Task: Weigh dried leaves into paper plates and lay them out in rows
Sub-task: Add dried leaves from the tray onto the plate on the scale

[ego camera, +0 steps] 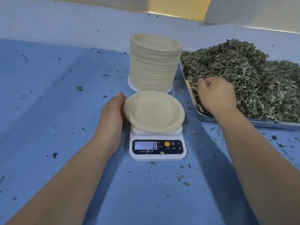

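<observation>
Currently: paper plate [152,111] on scale [157,148], disp. reads 0. Left hand [112,114] against plate's left rim, fingers straight, together. Right hand [216,95] in dried leaves [259,82] on steel tray [276,123], fingers curled into them. Plate stack [154,65] just behind scale; leaf crumbs [79,88] across blue tabletop [48,111].

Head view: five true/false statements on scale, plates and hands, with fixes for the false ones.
1. The scale display reads 0. True.
2. The plate on the scale already holds leaves. False: it is empty.
3. The left hand lies at that plate's left rim, fingers straight. True.
4. The plate stack stands behind the scale. True.
5. The right hand rests on the plate stack. False: it is in the dried leaves on the metal tray, fingers curled.
</observation>
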